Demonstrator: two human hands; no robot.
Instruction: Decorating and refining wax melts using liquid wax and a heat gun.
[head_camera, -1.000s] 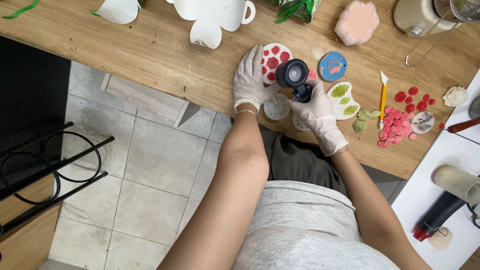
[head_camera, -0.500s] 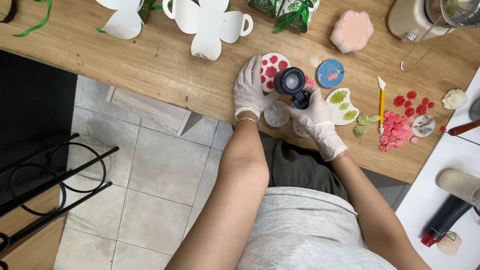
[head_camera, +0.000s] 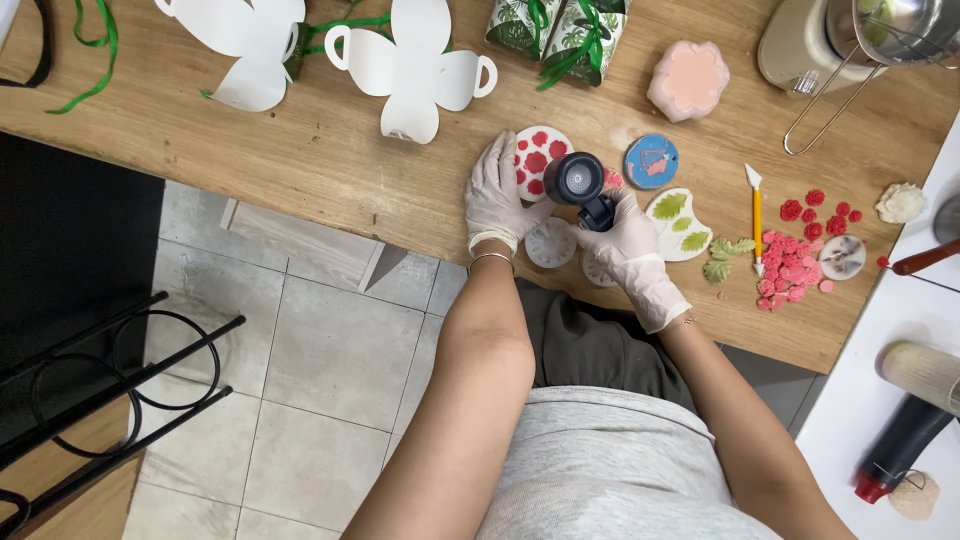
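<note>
Near the worktop's (head_camera: 300, 160) front edge, your left hand (head_camera: 497, 190) lies flat, fingers spread, on the white disc with red flowers (head_camera: 540, 160). It looks thin and brittle, so hold its rim. Your right hand (head_camera: 628, 240) grips the black heat tool (head_camera: 582, 185) above it; it's rigid and light.

The right hand (head_camera: 628, 245) is covering part of a pale disc (head_camera: 598, 272) and the lower end of the black tool (head_camera: 582, 184), so the grip is not showing. The tool is hiding part of the red-spotted disc (head_camera: 538, 160). The top edge is cutting off the white cutouts (head_camera: 415, 60), the leaf-print box (head_camera: 556, 28) and the metal appliance (head_camera: 850, 35). The right edge is cutting off a beige roll (head_camera: 925, 372). The pink bits (head_camera: 795, 268) are too small to be telling apart.
</note>
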